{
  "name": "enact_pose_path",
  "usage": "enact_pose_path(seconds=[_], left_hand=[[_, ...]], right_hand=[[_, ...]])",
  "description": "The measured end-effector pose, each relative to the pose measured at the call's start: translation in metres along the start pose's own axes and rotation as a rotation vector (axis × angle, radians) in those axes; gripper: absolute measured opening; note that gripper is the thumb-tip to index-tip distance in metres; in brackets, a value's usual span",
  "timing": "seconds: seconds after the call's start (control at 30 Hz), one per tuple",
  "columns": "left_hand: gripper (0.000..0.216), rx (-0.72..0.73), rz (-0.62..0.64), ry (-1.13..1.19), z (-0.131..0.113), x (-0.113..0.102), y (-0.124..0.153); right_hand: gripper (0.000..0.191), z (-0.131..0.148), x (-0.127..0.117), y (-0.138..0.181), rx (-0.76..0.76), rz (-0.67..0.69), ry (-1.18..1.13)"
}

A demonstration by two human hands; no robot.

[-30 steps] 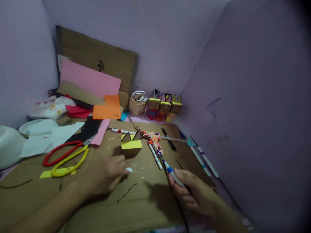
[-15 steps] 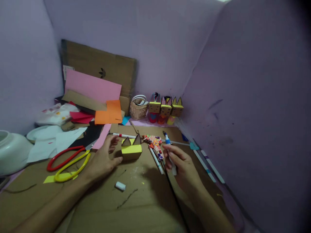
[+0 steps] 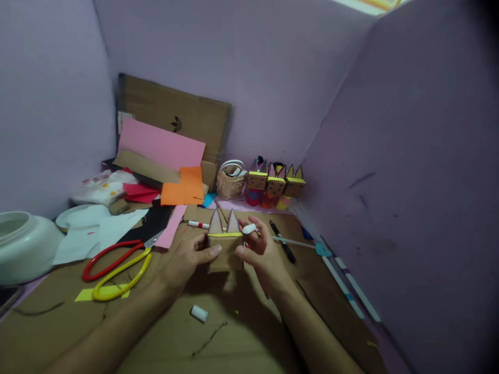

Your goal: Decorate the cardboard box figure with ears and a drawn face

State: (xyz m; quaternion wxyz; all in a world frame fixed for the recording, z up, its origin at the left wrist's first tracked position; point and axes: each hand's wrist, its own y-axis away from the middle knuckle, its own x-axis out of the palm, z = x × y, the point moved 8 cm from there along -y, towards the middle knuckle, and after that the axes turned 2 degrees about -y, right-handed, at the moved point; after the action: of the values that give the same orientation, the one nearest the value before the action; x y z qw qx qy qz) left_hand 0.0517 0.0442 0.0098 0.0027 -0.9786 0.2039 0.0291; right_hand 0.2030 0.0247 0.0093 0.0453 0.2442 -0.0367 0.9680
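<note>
A small cardboard box (image 3: 225, 254) with a yellow top edge and two pointed ears is held upright between my hands, its plain brown side facing me. My left hand (image 3: 191, 262) grips its left side, with the thumb on the front. On the right side, the thumb of my right hand (image 3: 267, 259) presses the front. A white marker (image 3: 250, 228) is also tucked in that hand's fingers, and only its rounded white end shows clearly. Nearest below lies a loose white cap (image 3: 199, 314) on the cardboard sheet (image 3: 163, 340).
Scissors (image 3: 117, 270) with red and yellow handles lie left, near a white pot (image 3: 29, 249). Paper sheets (image 3: 161, 143) and a large cardboard piece (image 3: 175, 104) lean at the back. Beside a basket (image 3: 231, 181) stand several eared box figures (image 3: 276, 185). A black pen (image 3: 283, 241) lies right.
My left hand has taken hold of the eared box and it is lifted and turned upright. My right hand has moved left onto it, still holding the marker. The view has shifted slightly.
</note>
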Motion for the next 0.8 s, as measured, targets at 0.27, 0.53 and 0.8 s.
enact_pose_path(seconds=[0.27,0.53,0.8], left_hand=[[0.058,-0.023,0.154,0.251,0.001,0.021,0.020],[0.052,-0.158,-0.035,0.275,0.018,0.003,0.015],[0.056,-0.158,-0.009,0.277,0.021,0.009,0.010]], right_hand=[[0.065,-0.014,0.001,0.014,-0.021,-0.029,0.060],[0.034,0.027,-0.038,0.018,-0.234,-0.360,0.097],[0.042,0.021,-0.031,0.030,-0.269,-0.310,0.214]])
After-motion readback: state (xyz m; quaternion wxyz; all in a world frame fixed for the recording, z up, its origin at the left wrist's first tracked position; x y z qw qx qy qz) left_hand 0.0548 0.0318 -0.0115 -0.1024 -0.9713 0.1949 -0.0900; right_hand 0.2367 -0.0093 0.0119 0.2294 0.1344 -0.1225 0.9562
